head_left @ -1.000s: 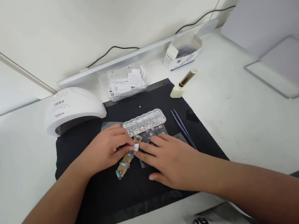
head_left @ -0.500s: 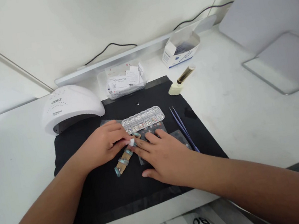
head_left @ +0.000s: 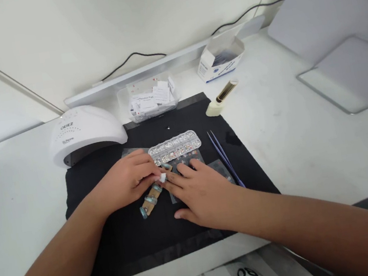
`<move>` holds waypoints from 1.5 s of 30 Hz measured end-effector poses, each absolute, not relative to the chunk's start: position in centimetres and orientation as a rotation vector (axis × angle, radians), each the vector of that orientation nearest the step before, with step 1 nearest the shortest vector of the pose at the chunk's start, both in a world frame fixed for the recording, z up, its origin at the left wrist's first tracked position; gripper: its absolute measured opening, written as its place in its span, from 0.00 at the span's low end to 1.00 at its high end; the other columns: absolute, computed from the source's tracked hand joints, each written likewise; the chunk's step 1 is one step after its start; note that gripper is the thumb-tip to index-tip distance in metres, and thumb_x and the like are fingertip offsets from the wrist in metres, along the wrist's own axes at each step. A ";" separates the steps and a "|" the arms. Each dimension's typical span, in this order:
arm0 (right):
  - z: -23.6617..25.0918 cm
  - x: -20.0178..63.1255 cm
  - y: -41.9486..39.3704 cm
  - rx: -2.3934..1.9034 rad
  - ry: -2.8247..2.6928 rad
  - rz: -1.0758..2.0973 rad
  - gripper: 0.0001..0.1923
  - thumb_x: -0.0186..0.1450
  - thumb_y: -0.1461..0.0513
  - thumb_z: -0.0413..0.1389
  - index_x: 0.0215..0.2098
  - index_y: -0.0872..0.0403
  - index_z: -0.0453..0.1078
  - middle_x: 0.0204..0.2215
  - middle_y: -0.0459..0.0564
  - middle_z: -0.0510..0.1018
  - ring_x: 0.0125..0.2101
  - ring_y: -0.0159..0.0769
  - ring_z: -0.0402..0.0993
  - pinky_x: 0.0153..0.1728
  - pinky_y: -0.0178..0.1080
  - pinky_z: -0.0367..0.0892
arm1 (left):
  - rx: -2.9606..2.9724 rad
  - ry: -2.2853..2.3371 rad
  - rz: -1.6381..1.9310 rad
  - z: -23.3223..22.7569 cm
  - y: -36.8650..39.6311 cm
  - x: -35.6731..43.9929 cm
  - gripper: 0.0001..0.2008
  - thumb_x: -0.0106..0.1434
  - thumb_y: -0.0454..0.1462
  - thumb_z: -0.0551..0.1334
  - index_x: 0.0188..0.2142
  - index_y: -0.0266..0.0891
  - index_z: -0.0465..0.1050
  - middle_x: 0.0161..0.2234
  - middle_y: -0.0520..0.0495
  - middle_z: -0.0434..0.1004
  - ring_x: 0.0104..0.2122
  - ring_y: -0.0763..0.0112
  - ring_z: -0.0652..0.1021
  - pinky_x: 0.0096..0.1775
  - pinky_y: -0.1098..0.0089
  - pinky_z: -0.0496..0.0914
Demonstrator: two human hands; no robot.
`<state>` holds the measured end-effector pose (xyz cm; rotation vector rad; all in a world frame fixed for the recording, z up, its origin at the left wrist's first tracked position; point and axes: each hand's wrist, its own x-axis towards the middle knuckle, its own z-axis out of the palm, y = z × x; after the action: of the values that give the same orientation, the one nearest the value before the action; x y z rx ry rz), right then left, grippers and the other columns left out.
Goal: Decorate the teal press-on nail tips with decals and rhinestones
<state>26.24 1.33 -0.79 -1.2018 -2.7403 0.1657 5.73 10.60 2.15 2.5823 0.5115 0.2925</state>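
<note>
My left hand (head_left: 129,178) is closed, pinching a small white pad (head_left: 163,177) between thumb and fingertips. The pad is over a brown strip (head_left: 149,201) that bears several shiny blue-green press-on nails (head_left: 151,200); part of the strip is hidden under my fingers. My right hand (head_left: 202,190) lies palm down with its fingers spread, and its leading fingertips reach the strip beside the pad. Beneath that hand lies a dark clear sheet of small stickers (head_left: 187,158). Just beyond both hands sits a clear compartment case of rhinestones (head_left: 175,146).
Blue tweezers (head_left: 225,159) lie to the right on the black mat (head_left: 134,247). A cream polish bottle (head_left: 214,108) with a gold cap stands near the mat's corner. Behind are a white nail lamp (head_left: 86,132), a clear tub of packets (head_left: 152,99) and an open carton (head_left: 221,63).
The white pad shifts very slightly between my left fingertips and looks a little different in shape. Both hands stay at the strip; the whole view has drifted a few pixels.
</note>
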 end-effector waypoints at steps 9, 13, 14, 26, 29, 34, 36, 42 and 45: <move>-0.7 26.2 1.5 -1.208 -2.746 0.178 0.34 0.64 0.47 0.55 0.61 0.59 0.62 0.62 0.56 0.67 0.48 0.49 0.65 0.43 0.49 0.60 | 2.602 0.521 0.300 2.4 10.6 5.8 0.09 0.69 0.33 0.55 0.34 0.37 0.72 0.31 0.47 0.74 0.33 0.68 0.71 0.39 0.67 0.65; -0.7 26.3 1.5 -1.206 -2.738 0.165 0.35 0.64 0.47 0.55 0.61 0.60 0.62 0.60 0.56 0.69 0.48 0.49 0.64 0.42 0.49 0.60 | 2.607 0.514 0.282 2.3 10.6 5.8 0.08 0.69 0.34 0.56 0.35 0.38 0.73 0.31 0.47 0.73 0.33 0.68 0.71 0.40 0.67 0.66; -0.7 26.3 1.5 -1.205 -2.737 0.164 0.35 0.64 0.47 0.55 0.61 0.60 0.62 0.60 0.56 0.69 0.48 0.49 0.64 0.42 0.49 0.60 | 2.608 0.517 0.279 2.3 10.5 5.8 0.09 0.69 0.35 0.56 0.35 0.38 0.73 0.31 0.47 0.73 0.33 0.68 0.71 0.40 0.67 0.66; -0.7 26.2 1.4 -1.214 -2.734 0.176 0.35 0.63 0.47 0.56 0.61 0.60 0.63 0.62 0.56 0.68 0.48 0.49 0.65 0.43 0.49 0.61 | 2.593 0.535 0.286 2.3 10.6 5.8 0.08 0.69 0.33 0.56 0.34 0.37 0.72 0.31 0.48 0.74 0.33 0.69 0.70 0.39 0.67 0.65; -0.7 26.2 1.4 -1.214 -2.738 0.179 0.35 0.64 0.47 0.55 0.62 0.59 0.62 0.63 0.56 0.66 0.48 0.50 0.65 0.43 0.49 0.61 | 2.594 0.551 0.289 2.3 10.6 5.7 0.08 0.69 0.33 0.56 0.34 0.37 0.72 0.31 0.47 0.74 0.33 0.69 0.70 0.39 0.67 0.65; -0.6 26.2 1.4 -1.212 -2.744 0.177 0.36 0.64 0.47 0.55 0.62 0.60 0.61 0.62 0.57 0.67 0.49 0.50 0.65 0.43 0.50 0.62 | 2.599 0.533 0.283 2.3 10.7 5.8 0.08 0.69 0.33 0.56 0.34 0.37 0.73 0.32 0.47 0.75 0.33 0.69 0.70 0.40 0.67 0.65; -0.7 26.2 1.4 -1.210 -2.739 0.185 0.35 0.64 0.47 0.55 0.62 0.59 0.62 0.63 0.57 0.66 0.49 0.51 0.65 0.44 0.50 0.62 | 2.600 0.554 0.307 2.3 10.8 5.7 0.08 0.69 0.33 0.56 0.34 0.37 0.73 0.31 0.48 0.74 0.32 0.70 0.70 0.39 0.68 0.65; -0.9 26.1 1.1 -1.221 -2.738 0.229 0.36 0.64 0.48 0.56 0.64 0.58 0.59 0.67 0.56 0.59 0.52 0.52 0.65 0.47 0.51 0.63 | 2.608 0.656 0.466 4.1 11.3 4.5 0.05 0.67 0.33 0.58 0.35 0.38 0.72 0.32 0.49 0.75 0.35 0.70 0.72 0.38 0.69 0.67; -0.7 26.4 1.1 -1.202 -2.758 0.267 0.39 0.63 0.48 0.57 0.66 0.58 0.56 0.67 0.57 0.57 0.55 0.54 0.64 0.51 0.53 0.62 | 2.609 0.736 0.530 5.6 10.8 3.8 0.04 0.67 0.33 0.59 0.36 0.38 0.72 0.33 0.49 0.74 0.36 0.69 0.72 0.38 0.70 0.67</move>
<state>26.40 1.07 -0.71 -1.2025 -2.7577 0.2667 3.82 10.83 5.61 2.6086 0.7355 0.5297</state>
